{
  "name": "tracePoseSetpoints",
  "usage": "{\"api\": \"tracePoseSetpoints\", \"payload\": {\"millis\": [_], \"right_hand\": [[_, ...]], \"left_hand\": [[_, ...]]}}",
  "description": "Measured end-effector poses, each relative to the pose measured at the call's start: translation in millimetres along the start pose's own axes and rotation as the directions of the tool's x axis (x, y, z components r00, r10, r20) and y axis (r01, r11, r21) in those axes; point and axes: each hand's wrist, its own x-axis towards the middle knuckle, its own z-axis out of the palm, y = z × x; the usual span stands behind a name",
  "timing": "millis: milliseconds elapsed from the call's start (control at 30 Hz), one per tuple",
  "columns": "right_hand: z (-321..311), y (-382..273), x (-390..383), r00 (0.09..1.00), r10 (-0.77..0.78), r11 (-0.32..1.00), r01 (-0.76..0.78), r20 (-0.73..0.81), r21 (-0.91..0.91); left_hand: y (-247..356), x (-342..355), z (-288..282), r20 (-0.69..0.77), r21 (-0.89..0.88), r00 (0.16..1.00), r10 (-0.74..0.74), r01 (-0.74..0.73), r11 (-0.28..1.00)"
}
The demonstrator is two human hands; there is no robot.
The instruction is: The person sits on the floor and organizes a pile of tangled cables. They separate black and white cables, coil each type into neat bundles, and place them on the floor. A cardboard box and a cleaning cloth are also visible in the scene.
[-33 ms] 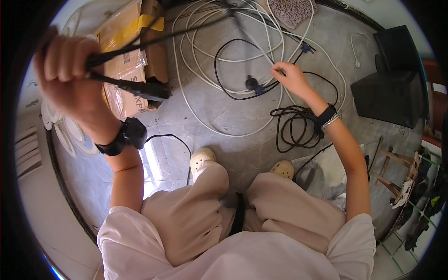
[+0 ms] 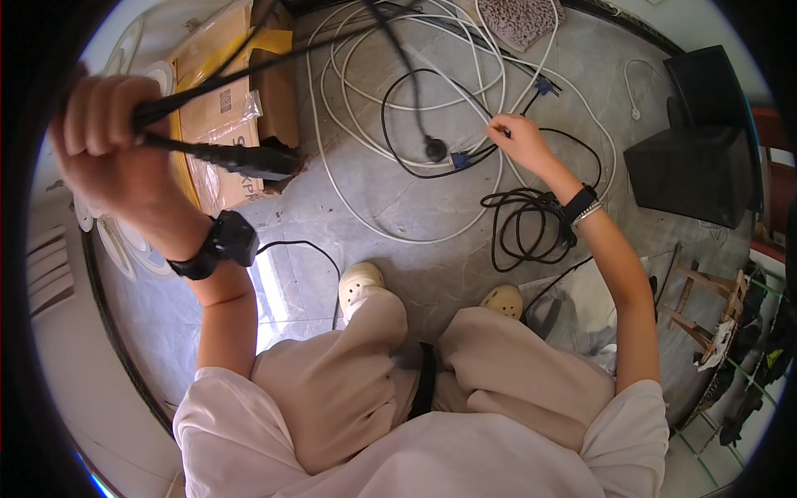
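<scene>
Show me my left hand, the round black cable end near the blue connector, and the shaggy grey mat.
Left hand [image 2: 114,137]: head view, middle of the hand.
Round black cable end [image 2: 435,149]: head view, its rounded body.
Shaggy grey mat [image 2: 519,20]: head view, its pile.

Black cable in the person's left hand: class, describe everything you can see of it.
The black cable looks flexible and plastic-coated. The left hand grips it in a closed fist, at the picture's left. Strands fan from the fist up and to the right, one passing out of the top edge. Below them a thicker dark end piece points rightward, appearing in front of the cardboard box; contact between them cannot be told. Blur hides finer detail.
</scene>
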Motion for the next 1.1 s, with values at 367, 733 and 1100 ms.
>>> {"api": "tracePoseSetpoints", "payload": {"millis": [367,733,1100], "right_hand": [[3,-15,12,0.988,-0.145,0.987,0.14,0.056,0.082],[33,-81,33,0.94,-0.327,0.945,0.328,0.101,0.004],[19,-95,2,0.949,-0.002,0.411,-0.288,0.317,0.865]], "left_hand": [[-14,-1,3,0.005,0.102,1.0,0.014,-0.014,0.995],[-39,10,3,0.09,-0.161,0.988,-0.122,0.136,0.978],[-75,-4,-30,-0.122,0.174,0.991,-0.056,0.077,0.982]]}}
